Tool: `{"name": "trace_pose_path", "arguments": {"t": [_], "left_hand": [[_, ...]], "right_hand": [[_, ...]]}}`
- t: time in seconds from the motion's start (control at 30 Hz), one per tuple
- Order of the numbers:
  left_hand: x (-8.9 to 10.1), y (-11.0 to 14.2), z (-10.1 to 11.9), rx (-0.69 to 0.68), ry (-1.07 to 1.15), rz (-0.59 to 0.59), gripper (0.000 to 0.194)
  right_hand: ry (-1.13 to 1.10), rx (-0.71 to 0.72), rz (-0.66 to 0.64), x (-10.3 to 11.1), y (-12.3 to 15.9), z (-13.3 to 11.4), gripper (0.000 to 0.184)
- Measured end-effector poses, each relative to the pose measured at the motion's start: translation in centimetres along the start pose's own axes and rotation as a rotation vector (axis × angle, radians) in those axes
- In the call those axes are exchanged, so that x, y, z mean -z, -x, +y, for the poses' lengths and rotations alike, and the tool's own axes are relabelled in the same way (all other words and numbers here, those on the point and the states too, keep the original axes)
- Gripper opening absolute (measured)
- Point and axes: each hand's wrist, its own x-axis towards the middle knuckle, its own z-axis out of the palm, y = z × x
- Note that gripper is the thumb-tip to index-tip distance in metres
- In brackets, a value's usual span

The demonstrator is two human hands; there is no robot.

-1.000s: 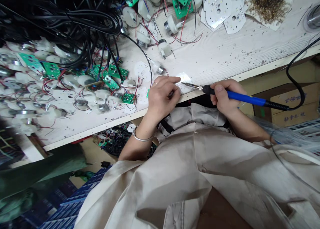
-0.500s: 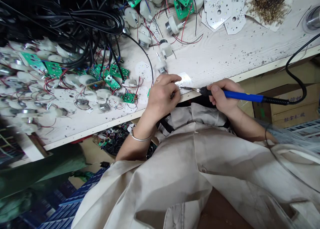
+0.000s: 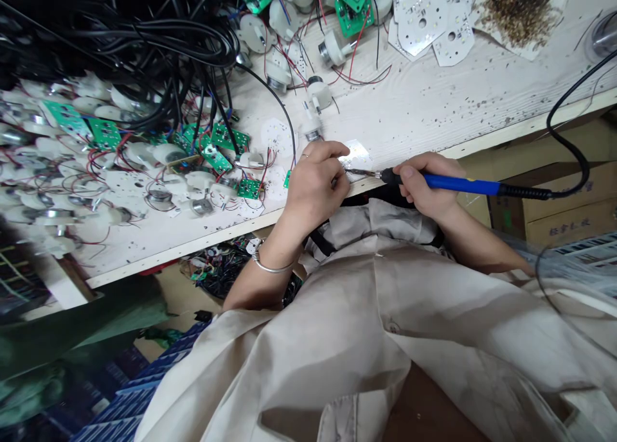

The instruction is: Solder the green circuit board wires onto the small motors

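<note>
My right hand (image 3: 429, 184) is closed around a blue soldering iron (image 3: 465, 184), whose tip points left toward my other hand. Under that tip lies a white circuit board (image 3: 355, 153) at the table's front edge. Curled over the board's left side is my left hand (image 3: 318, 180), its fingers bent together. What those fingers pinch, if anything, is hidden behind them. Just beyond my left hand a small motor with a white housing (image 3: 312, 122) lies on the table.
Black cables (image 3: 183, 40) are heaped at the back left. Several motors, green circuit boards (image 3: 249, 188) and thin wires spread over the left side. White boards (image 3: 419, 18) are stacked at the back, beside a sheet with brown residue (image 3: 520, 11). The iron's cord (image 3: 569, 143) loops at the right.
The soldering iron and my right hand have shifted slightly to the left, bringing the tip closer to my left fingers. My left hand has stayed almost in place.
</note>
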Motion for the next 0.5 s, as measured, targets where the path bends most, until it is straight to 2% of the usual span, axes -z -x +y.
{"name": "trace_pose_path", "arguments": {"t": [0.13, 0.37, 0.5], "left_hand": [[0.02, 0.04, 0.02, 0.007, 0.007, -0.001, 0.017], [-0.14, 0.11, -0.12, -0.021, 0.041, 0.036, 0.017], [-0.09, 0.14, -0.01, -0.007, 0.006, 0.026, 0.018]], "right_hand": [[-0.033, 0.009, 0.053, -0.06, -0.01, 0.06, 0.025], [0.015, 0.007, -0.006, 0.04, -0.19, -0.01, 0.031], [-0.085, 0.015, 0.092, -0.27, -0.21, -0.12, 0.027]]}}
